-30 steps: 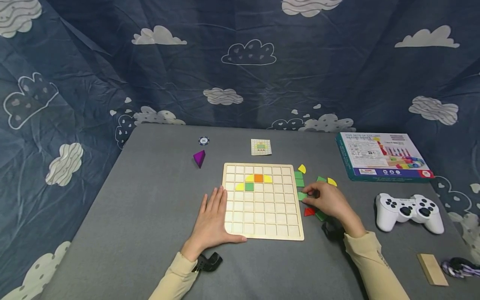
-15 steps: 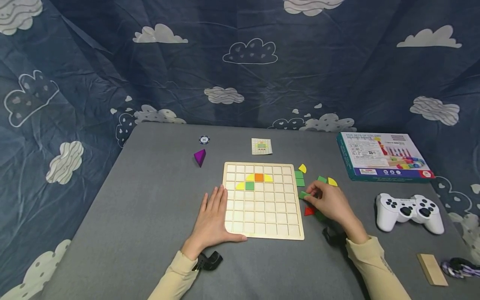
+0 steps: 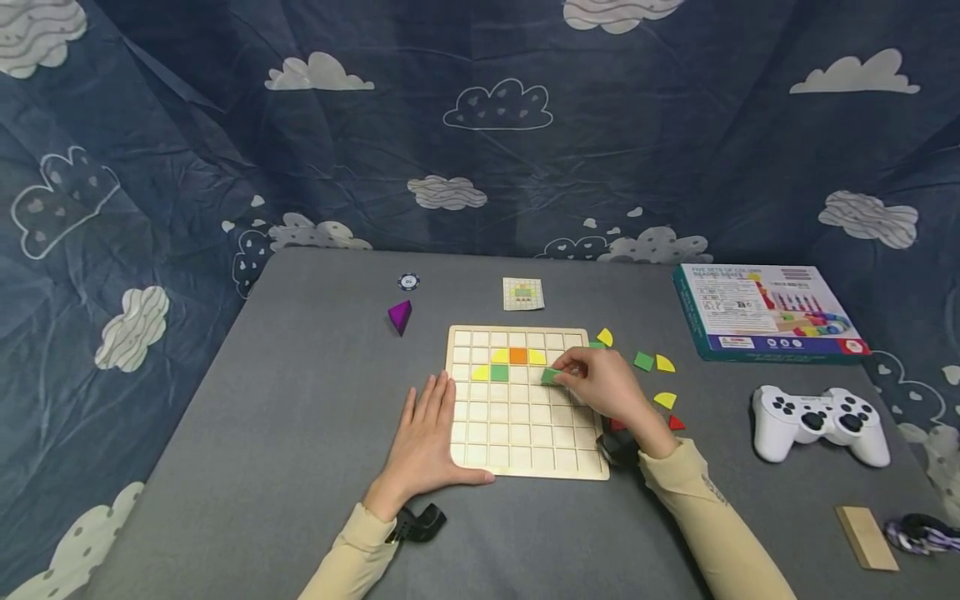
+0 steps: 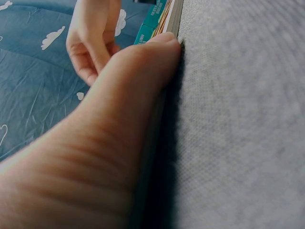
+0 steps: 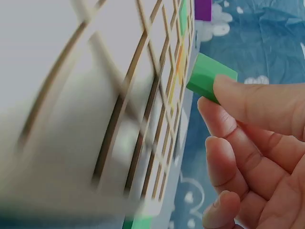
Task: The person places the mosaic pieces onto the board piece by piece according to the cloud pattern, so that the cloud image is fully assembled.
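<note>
Left hand (image 3: 420, 446): fingers straight along the left edge of the board (image 3: 497, 456), thumb stretched out along its near edge
Right hand (image 3: 600, 383): thumb and index finger pinch a green tile (image 3: 550, 377), the other fingers bent and free of it
Tile place: over the right half of the board, tilted in the pinch; whether a corner touches the wood is hard to tell
Slip: the pinch takes only one end of the tile, so it could twist and drop askew across the ribs
Wrong cell: the hand covers part of the right side, so the tile could land one cell off
Yellow tile (image 3: 537, 357): seated just far and left of the held one, so a low fingertip could nudge it loose
Board shift: only the left and near edges are braced, so a hard push right or far could slide it
Wrist unit (image 3: 617, 450): hangs by the right edge near a red piece (image 3: 617, 424), so a low swing could sweep that piece away
</note>
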`<action>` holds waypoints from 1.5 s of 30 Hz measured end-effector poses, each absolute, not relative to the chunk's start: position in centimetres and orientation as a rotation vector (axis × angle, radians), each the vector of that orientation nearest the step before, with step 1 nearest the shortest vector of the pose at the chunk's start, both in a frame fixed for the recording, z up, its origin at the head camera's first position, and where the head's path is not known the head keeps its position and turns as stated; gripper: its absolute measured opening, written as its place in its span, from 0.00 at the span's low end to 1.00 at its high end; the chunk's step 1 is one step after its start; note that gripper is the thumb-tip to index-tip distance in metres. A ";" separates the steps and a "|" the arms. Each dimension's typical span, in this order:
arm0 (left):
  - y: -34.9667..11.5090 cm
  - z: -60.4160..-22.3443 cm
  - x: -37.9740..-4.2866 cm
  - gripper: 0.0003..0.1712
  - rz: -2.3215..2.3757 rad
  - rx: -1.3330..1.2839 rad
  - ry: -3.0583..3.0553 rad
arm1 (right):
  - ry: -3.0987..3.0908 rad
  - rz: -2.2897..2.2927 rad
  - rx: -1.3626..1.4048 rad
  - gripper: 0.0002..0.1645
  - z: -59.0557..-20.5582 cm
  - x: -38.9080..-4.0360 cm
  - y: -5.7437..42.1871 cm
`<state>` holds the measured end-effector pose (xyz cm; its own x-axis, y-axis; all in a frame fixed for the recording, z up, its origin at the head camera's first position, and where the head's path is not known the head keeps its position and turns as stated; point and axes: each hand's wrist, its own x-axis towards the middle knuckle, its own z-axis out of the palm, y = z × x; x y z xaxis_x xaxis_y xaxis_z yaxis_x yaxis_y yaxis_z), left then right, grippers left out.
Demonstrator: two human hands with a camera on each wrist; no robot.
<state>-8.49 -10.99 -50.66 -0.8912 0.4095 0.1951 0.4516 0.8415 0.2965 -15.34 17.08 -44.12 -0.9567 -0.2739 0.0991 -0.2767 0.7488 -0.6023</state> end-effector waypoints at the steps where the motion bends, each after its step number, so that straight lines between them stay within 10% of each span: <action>1: -11.0 -50.7 -8.5 0.79 -0.510 -0.676 -2.903 | -2.935 1.014 0.477 0.04 -44.1 -15.5 16.6; 45: -10.9 -50.6 -8.6 0.80 -0.465 -0.645 -2.984 | -3.003 0.957 0.456 0.03 -45.6 -17.6 12.8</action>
<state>-8.59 -10.91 -50.59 -0.9114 0.3952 0.1145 0.4113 0.8675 0.2798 -17.63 12.80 -45.58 -0.9580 -0.2832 0.0451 -0.2570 0.7786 -0.5725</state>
